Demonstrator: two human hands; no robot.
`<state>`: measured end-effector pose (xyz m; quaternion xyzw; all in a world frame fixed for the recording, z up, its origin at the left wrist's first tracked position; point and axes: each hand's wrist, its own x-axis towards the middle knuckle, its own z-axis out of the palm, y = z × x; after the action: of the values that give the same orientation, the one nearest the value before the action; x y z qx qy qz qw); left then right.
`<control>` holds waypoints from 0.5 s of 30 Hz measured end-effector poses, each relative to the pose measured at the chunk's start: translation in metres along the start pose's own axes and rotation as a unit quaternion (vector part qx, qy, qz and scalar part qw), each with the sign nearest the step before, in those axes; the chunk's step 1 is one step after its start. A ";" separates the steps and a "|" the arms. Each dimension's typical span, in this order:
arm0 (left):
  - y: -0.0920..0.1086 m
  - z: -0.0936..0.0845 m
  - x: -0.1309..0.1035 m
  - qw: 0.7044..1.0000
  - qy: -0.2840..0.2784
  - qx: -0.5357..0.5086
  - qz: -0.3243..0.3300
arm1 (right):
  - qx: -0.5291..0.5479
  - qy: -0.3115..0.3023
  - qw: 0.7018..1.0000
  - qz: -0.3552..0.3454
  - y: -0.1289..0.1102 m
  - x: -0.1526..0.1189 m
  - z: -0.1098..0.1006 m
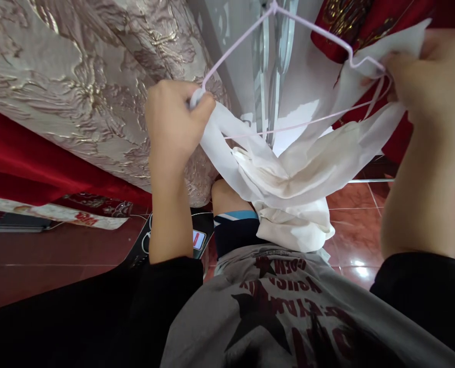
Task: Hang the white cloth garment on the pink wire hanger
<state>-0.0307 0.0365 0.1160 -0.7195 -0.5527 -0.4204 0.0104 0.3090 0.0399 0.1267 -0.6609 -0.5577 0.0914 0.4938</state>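
A thin pale pink hanger [238, 45] spans the upper middle, its two arms sloping down toward my hands. White sheer cloth [308, 179] drapes in a curve below it, with its lower folds bunched over my lap. My left hand [179, 115] is closed on the cloth at the hanger's left end, thumb pressed on the fabric. At the right end, my right hand [423, 76] grips the cloth's upper edge; it is slightly blurred and its fingertips are partly hidden. The hanger's thin lower bar crosses between the hands, above the sagging fabric.
Embossed pinkish-silver fabric [89, 92] hangs at the left above red cloth [51, 158]. More red fabric with gold decoration hangs upper right. Metal poles [264, 76] stand behind the hanger. A phone [199, 239] lies on a black surface near my left forearm. The floor [354, 230] is reddish tile.
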 end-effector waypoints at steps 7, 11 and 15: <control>-0.010 0.007 -0.002 1.000 0.002 -0.019 0.003 | -0.046 -0.080 0.988 -0.126 -0.043 -0.024 0.008; -0.019 0.013 -0.002 0.999 0.027 -0.045 0.014 | -0.029 -0.053 0.988 -0.145 -0.043 -0.033 0.028; -0.024 0.013 -0.001 0.995 0.025 -0.096 0.008 | -0.034 -0.107 0.985 -0.134 -0.040 -0.045 0.027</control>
<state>-0.0422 0.0507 0.0964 -0.7108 -0.5040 -0.4889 -0.0415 0.2482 0.0128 0.1242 -0.5831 -0.6933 0.0757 0.4166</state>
